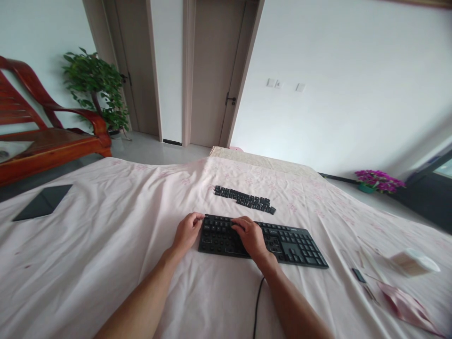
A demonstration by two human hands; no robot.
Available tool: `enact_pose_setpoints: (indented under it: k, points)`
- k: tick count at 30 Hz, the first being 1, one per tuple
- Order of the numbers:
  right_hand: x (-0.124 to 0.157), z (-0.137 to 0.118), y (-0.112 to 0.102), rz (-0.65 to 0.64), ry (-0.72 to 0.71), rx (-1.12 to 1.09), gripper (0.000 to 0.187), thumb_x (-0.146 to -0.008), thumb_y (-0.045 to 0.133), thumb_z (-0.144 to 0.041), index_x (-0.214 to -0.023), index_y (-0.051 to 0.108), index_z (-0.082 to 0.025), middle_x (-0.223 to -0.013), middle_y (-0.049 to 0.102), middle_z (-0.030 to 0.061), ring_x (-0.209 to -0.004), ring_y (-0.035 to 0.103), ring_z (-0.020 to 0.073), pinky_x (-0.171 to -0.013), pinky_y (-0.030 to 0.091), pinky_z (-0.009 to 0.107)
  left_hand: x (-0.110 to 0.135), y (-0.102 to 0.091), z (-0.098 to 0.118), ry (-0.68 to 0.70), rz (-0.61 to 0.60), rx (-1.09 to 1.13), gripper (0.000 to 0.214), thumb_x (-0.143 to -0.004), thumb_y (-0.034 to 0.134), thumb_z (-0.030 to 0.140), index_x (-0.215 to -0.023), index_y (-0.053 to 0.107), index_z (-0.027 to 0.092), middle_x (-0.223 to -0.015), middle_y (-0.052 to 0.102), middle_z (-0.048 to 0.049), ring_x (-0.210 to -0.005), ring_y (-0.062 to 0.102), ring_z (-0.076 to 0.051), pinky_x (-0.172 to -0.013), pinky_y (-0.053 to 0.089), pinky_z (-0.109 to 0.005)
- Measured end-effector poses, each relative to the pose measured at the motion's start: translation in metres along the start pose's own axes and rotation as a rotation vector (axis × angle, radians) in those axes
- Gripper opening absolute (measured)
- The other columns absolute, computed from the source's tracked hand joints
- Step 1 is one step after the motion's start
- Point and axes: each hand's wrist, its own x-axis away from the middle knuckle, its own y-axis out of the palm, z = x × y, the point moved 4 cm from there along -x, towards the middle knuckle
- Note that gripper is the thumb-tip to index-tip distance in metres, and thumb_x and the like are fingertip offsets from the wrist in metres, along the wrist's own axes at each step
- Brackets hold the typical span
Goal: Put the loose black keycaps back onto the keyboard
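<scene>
A black computer keyboard (303, 245) lies on the pink cloth, and many of its left and lower key places are bare of keycaps. The fingers of my left hand (189, 230) are closed at its upper left corner. Over the upper middle of the keys, my right hand (250, 235) has thumb and fingers pinched together; what lies between them, if anything, is hidden. Just beyond the keyboard, loose black keycaps (243, 197) are laid out in rows. The keyboard's cable (259, 301) runs toward me beside my right forearm.
The pale pink cloth (148, 263) is wrinkled. A dark tablet-like slab (44, 202) lies at left. On the right are a white container of cotton swabs (415, 262), a small tool with a dark handle (359, 275) and a pink cloth piece (406, 303).
</scene>
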Motion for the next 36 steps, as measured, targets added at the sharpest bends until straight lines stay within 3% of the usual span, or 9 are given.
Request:
enact_pose_setpoints:
  k: [17,36]
  points:
    - [0.011,-0.020,-0.002,-0.102,-0.149,0.343,0.017,-0.089,0.058,-0.026,-0.100,0.071,-0.027,-0.092,0.065,0.0020,-0.087,0.058,0.0160,-0.080,0.042,0.025,-0.001,0.002,-0.004,0.014,0.002,0.002,0.024,-0.083,0.049,0.023,-0.100,0.066,0.022,-0.102,0.071,-0.0026,-0.091,0.065,-0.015,-0.084,0.048,-0.027]
    - [0.009,-0.034,0.010,-0.196,-0.154,0.610,0.019,-0.091,0.052,-0.022,-0.078,0.065,-0.023,-0.083,0.060,0.0025,-0.080,0.053,0.0164,-0.070,0.032,0.030,0.001,-0.001,0.002,-0.018,-0.006,0.002,0.025,-0.083,0.049,0.022,-0.100,0.067,0.021,-0.102,0.071,-0.0030,-0.090,0.065,-0.016,-0.084,0.047,-0.027]
